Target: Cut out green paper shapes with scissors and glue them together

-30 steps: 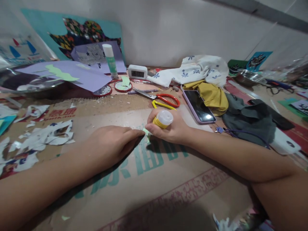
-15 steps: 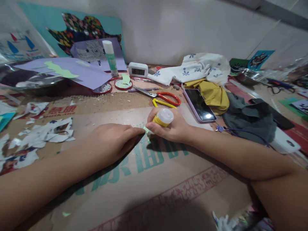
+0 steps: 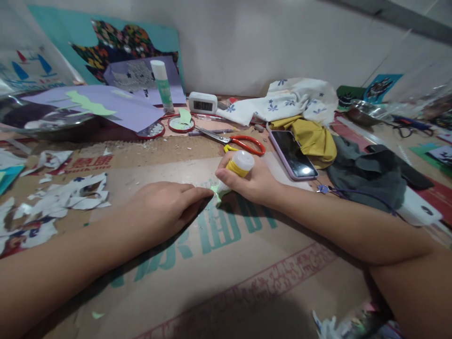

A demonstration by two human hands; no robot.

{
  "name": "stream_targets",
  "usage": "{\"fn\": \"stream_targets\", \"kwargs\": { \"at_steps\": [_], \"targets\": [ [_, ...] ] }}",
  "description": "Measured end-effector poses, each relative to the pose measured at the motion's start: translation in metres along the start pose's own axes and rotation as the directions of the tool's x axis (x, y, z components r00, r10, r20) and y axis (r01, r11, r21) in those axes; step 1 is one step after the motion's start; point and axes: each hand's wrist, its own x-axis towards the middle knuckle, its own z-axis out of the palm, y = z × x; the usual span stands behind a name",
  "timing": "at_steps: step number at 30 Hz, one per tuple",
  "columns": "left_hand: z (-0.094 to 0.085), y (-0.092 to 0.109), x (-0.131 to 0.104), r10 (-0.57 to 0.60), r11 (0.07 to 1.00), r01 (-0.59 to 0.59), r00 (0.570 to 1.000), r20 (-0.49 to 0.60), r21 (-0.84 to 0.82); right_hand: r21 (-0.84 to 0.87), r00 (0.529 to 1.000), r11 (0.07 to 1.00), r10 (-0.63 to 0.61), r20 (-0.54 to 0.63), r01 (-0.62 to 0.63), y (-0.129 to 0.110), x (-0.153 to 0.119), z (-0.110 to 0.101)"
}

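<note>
My right hand (image 3: 252, 181) is wrapped round a glue stick (image 3: 241, 163) with a yellow band and a whitish end pointing up. Its lower end meets a small pale green paper piece (image 3: 217, 197) lying on the cardboard (image 3: 197, 287). From the left, the fingertips of my left hand (image 3: 164, 202) are pressed together at the paper's left edge. The thumb of that hand is mostly hidden beneath the fingers. Just beyond my right hand lie scissors (image 3: 247, 143) with red and yellow handles.
A phone (image 3: 294, 154) lies right of the scissors, beside yellow cloth (image 3: 318, 143). At the back stand another glue stick (image 3: 162, 87) and a small clock (image 3: 203, 102). Torn white scraps (image 3: 70, 195) lie left. Purple paper (image 3: 134, 110) rests over a metal bowl (image 3: 45, 127).
The glue stick in my right hand has tilted and risen slightly, uncovering more of the green paper. My left hand has barely moved.
</note>
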Motion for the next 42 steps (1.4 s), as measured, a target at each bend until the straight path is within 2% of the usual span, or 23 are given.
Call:
{"fn": "stream_targets", "kwargs": {
  "at_steps": [4, 15, 28, 38, 40, 42],
  "targets": [
    [0.001, -0.001, -0.001, -0.002, 1.0, 0.002, 1.0, 0.009, -0.01, 0.015, 1.0, 1.0, 0.006, 0.016, -0.006, -0.001, 0.0, 0.0],
    [-0.003, 0.001, 0.001, 0.023, 0.997, -0.024, 1.0, -0.016, -0.068, -0.038, 0.993, 0.996, -0.079, 0.093, 0.082, -0.005, -0.004, -0.001],
    [-0.005, 0.001, 0.001, 0.002, 0.995, 0.0, 1.0, 0.019, -0.102, -0.082, 0.992, 0.996, -0.012, 0.126, 0.023, -0.006, -0.008, 0.0],
    [-0.007, 0.003, 0.001, 0.017, 0.996, -0.016, 1.0, 0.013, -0.087, -0.065, 0.99, 0.997, -0.021, 0.14, 0.03, -0.007, -0.009, 0.002],
    [-0.006, 0.003, 0.001, 0.015, 0.995, -0.014, 1.0, 0.008, -0.101, -0.032, 0.988, 0.999, -0.028, 0.152, 0.033, -0.009, -0.009, 0.001],
    [-0.005, 0.003, 0.001, 0.014, 0.993, -0.015, 1.0, -0.006, -0.113, 0.03, 0.993, 0.999, -0.036, 0.116, 0.033, -0.011, -0.01, 0.0]
  ]
}}
